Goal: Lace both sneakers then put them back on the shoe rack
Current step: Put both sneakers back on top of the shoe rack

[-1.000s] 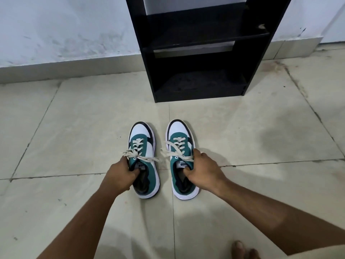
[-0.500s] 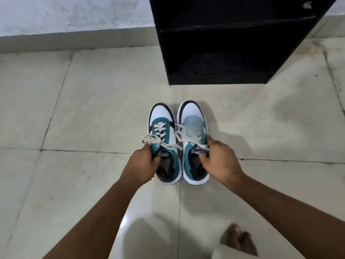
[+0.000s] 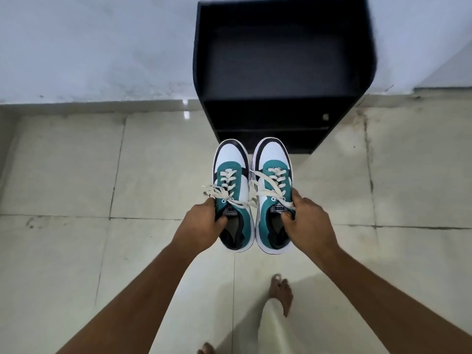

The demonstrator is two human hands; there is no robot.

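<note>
There are two shoes: a left shoe (image 3: 233, 200) and a right shoe (image 3: 272, 198). Two hands hold them, the left hand (image 3: 201, 226) and the right hand (image 3: 307, 221), one shoe each. There is one black shoe rack (image 3: 281, 72). Two bare feet show: one foot (image 3: 281, 292) and another foot (image 3: 205, 349).

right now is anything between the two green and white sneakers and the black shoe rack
Nothing. In the head view, the green and white sneakers, one held in each hand, point toward the black shoe rack, and no object shows between them; only bare beige tile floor lies below.
</note>
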